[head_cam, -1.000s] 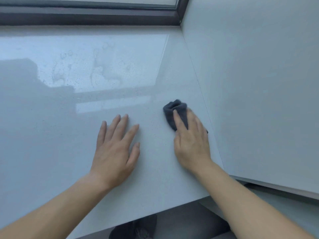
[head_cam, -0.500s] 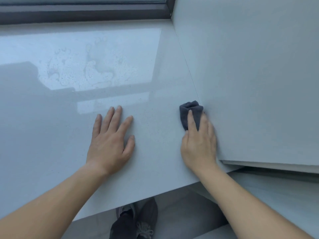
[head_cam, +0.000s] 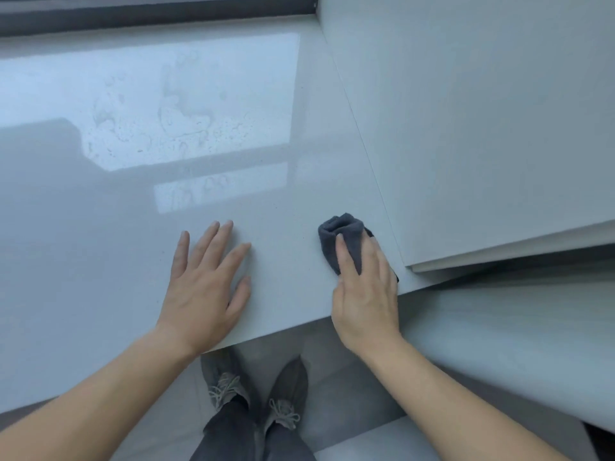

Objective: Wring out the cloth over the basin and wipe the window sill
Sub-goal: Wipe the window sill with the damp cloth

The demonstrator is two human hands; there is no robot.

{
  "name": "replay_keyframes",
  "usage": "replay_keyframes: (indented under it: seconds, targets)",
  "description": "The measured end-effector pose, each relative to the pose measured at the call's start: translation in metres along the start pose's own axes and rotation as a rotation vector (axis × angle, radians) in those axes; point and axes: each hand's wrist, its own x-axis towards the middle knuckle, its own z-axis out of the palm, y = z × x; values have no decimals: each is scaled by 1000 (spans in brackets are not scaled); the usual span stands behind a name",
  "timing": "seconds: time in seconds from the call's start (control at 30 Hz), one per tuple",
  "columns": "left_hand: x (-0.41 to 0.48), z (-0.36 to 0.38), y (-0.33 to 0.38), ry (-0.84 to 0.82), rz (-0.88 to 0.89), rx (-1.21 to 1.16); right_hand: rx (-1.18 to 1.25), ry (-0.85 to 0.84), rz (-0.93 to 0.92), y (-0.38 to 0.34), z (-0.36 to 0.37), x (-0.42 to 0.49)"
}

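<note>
Right hand [head_cam: 366, 294] flat, unclenched, on grey cloth [head_cam: 344, 232]; left hand [head_cam: 206, 284] flat on window sill [head_cam: 100, 234]

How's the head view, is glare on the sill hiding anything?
Head view: window glare on the window sill shows up droplet marks at the back. Near the cloth and right hand the surface has no glare. The whole frame is slightly soft.

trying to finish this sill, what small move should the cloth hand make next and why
Probably slide the bunched dark grey cloth under the right hand toward the dark window frame: it sits near the glossy white sill's front edge, while droplet marks show farther back.
</note>
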Motion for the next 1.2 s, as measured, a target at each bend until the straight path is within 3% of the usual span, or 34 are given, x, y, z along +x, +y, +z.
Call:
replay_keyframes:
  seconds: [0.07, 0.23, 0.43, 0.57, 0.7, 0.83, 1.07, 1.2]
  targets:
    - [-15, 4, -1, -18, -47, 23, 1, -57, -142, 18, -6, -22]
    - [-34, 11, -14, -47, -55, 55, 9, 31, 13, 50, -9, -26]
    - [-54, 3, -49, 1, -95, -10, 107, 158, 72, 40, 8, -33]
    - [-75, -3, -79, 23, -120, -55, 151, 151, 67, 13, 19, -56]
    - [-89, -13, -98, 40, -62, -165, 164, 84, -23, -41, 32, -81]
    - [-109, -33, -114, 73, -115, -285, 219, -8, -219, -123, 51, -97]
    - [-141, -70, -142, -3, -465, -607, 369, -250, -483, -245, 62, -90]
    - [-141, -91, -148, -85, -670, -987, 596, -445, -406, -256, 27, -71]
